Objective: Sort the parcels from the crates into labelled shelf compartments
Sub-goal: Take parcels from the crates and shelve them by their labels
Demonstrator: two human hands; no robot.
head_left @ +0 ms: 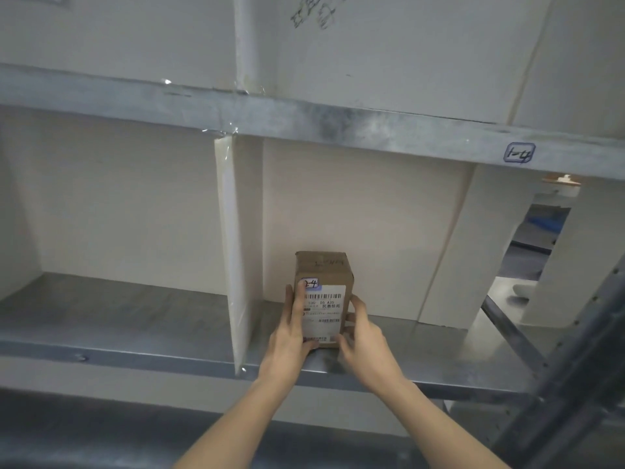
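Note:
A small brown cardboard parcel stands upright on the metal shelf, near the front edge of the compartment right of a white divider. It carries a white shipping label and a handwritten tag reading "2-4". My left hand clasps its left side, fingers over the tag. Against its right side presses my right hand. On the beam above, a label reads "1-4".
A white divider panel separates this compartment from the one to the left. Another white panel bounds it on the right, with a gap behind showing a room beyond. A dark metal upright stands at the right.

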